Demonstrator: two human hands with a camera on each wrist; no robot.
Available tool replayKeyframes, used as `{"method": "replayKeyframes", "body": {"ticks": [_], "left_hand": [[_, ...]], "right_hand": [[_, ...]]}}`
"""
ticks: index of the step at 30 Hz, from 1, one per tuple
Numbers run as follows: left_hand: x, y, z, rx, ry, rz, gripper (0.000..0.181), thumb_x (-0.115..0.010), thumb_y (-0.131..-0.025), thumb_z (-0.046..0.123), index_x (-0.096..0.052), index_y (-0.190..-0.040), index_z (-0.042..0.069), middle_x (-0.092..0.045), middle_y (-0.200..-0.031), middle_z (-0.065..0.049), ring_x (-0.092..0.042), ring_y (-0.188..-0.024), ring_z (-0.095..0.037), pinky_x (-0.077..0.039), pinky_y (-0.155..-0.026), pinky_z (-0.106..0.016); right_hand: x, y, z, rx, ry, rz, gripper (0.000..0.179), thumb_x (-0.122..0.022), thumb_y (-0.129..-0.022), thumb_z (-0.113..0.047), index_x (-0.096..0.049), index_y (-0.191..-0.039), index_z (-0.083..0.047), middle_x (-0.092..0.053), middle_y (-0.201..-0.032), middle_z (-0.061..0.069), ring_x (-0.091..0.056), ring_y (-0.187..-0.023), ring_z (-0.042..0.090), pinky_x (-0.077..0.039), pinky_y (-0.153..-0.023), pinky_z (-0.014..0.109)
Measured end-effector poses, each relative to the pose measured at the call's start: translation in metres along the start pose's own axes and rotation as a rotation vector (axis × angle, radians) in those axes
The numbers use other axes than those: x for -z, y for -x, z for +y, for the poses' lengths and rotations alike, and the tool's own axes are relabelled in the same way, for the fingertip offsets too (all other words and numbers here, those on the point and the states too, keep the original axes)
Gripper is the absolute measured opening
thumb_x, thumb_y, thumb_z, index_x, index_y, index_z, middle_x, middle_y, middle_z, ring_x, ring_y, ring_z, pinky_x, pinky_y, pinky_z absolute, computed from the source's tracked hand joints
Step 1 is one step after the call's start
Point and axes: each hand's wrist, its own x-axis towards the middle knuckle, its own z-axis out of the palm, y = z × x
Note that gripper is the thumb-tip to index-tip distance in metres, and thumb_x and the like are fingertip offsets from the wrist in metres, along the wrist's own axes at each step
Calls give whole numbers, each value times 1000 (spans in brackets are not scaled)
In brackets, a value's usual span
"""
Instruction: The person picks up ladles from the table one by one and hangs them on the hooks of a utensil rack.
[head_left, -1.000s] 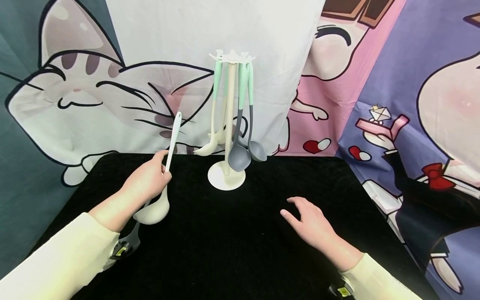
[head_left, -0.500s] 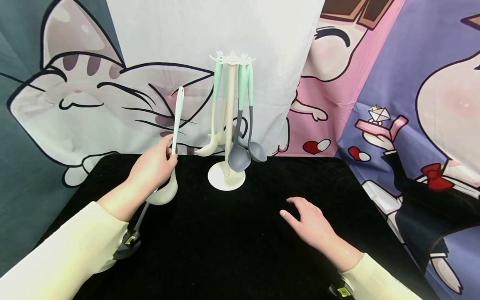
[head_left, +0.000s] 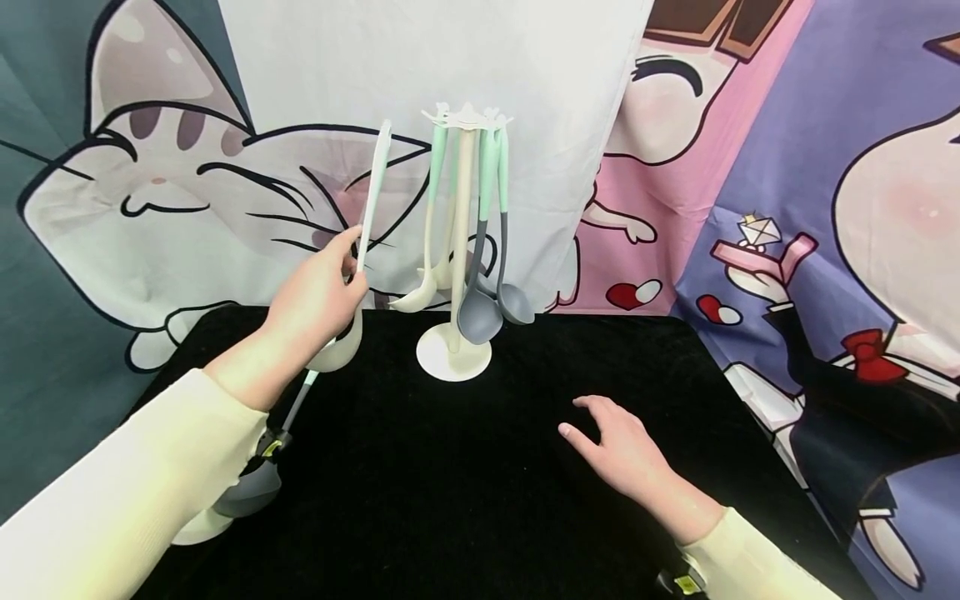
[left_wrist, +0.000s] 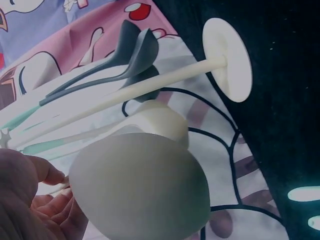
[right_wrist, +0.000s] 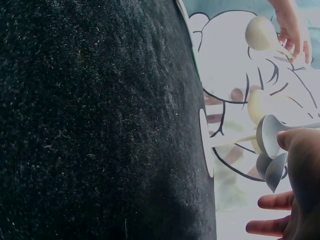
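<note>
My left hand [head_left: 315, 287] pinches the pale handle of a cream ladle [head_left: 339, 352], held upright left of the utensil stand [head_left: 453, 354]. Its bowl [left_wrist: 140, 185] hangs below the hand and fills much of the left wrist view. On the stand's hooks hang several ladles with mint handles: cream ones [head_left: 416, 293] on the left, grey ones [head_left: 480, 317] on the right. My right hand [head_left: 622, 446] is over the black table at the right, fingers loosely spread, holding nothing.
Under my left forearm lie a grey ladle [head_left: 255, 492] and a cream utensil [head_left: 202, 527], both partly hidden by the sleeve. The black cloth-covered table [head_left: 480, 500] ends at a printed cartoon curtain [head_left: 540, 67] behind the stand.
My left hand has lifted the cream ladle up and slightly right, closer to the stand, uncovering more of the grey ladle beneath the arm. My right hand stays in place.
</note>
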Motion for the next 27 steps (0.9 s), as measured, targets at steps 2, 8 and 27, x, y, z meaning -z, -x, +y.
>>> {"method": "replayKeyframes", "body": {"ticks": [2,8,27], "left_hand": [[2,-3,3,-5,9,4,58,-50,-93,15,-41,-151,16,-67,-101,-4,-60,-84,-26,-45,-74,-45],[5,-7,9,-20,-10,4,56,-52,-97,17,-40,-152,18,-67,-105,-3,-61,-91,-28,-45,-80,-48],[5,-7,20,-28,-6,16,58,-53,-99,17,-37,-153,26,-69,-115,-2,-63,-100,-29,-46,-82,-51]], "right_hand": [[0,0,0,1,-1,1,64,-51,-96,-62,-59,-132,-9,-58,-135,11,-52,-128,30,-38,-105,55],[0,0,1,0,0,-2,66,-50,-96,-63,-59,-132,-10,-58,-135,11,-51,-128,30,-37,-106,55],[-3,1,4,-6,2,0,66,-48,-96,-64,-59,-132,-10,-58,-135,10,-51,-129,30,-35,-106,58]]}}
